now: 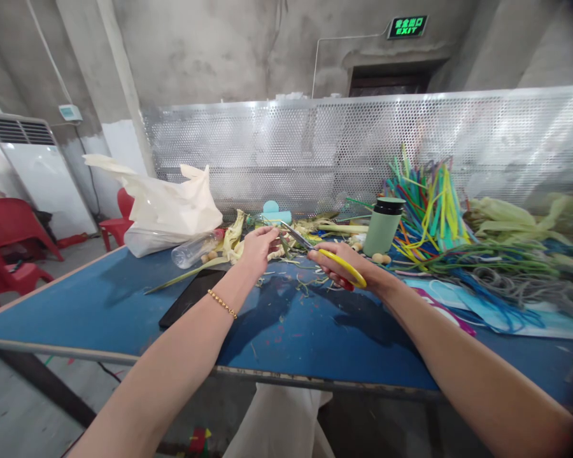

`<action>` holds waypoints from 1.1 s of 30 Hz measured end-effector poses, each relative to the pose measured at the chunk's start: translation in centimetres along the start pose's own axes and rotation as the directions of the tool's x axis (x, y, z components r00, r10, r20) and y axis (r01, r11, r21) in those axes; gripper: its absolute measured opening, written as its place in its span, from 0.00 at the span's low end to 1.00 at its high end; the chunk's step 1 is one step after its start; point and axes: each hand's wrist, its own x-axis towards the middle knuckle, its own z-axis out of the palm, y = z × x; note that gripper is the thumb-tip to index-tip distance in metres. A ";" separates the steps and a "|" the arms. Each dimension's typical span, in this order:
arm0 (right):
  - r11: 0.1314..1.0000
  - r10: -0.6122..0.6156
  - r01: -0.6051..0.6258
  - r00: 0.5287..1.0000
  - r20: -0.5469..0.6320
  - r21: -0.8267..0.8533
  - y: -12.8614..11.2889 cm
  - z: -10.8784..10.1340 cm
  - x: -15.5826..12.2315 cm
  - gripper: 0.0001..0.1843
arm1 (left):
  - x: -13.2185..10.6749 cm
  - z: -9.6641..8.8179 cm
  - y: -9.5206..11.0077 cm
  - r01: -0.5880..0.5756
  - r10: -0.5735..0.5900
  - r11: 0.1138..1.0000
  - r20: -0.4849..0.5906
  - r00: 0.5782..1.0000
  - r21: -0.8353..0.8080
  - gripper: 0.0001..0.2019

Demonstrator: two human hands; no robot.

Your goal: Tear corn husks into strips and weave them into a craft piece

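Observation:
My right hand (337,262) grips a pair of scissors (347,267) with yellow and red handles. Their metal blades point up and left, the tips close to my left hand's fingers. My left hand (260,247), with a gold bead bracelet at the wrist, is closed in a pinch. Whatever lies between its fingertips is too small to make out against the greenish scraps behind. Beneath and beyond both hands, pale green husk scraps (291,259) and clippings are scattered. A larger piece of husk (233,238) lies just left of my left hand.
On the blue table (124,312) are a dark tablet (186,299), a clear bottle (191,251) and a white plastic bag (172,210). A green tumbler (382,230) stands right of my hands, before coloured strips (439,210) and cords (506,261). A perforated metal panel (277,146) borders the back.

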 end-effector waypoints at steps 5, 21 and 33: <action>1.000 0.007 -0.007 1.000 0.003 -0.023 -0.3 0.0 -0.2 0.27 | -0.2 0.1 0.2 0.004 -0.004 1.000 -0.010 1.000 0.001 0.08; 0.998 0.039 -0.040 0.999 -0.028 -0.057 -1.3 0.1 -0.5 0.23 | 0.0 0.0 0.0 0.014 -0.013 1.000 -0.021 1.000 0.010 0.08; 0.999 -0.024 0.021 0.998 -0.060 -0.044 -1.2 0.3 -0.5 0.22 | 0.0 0.0 0.0 0.009 -0.009 1.000 -0.002 1.000 0.005 0.08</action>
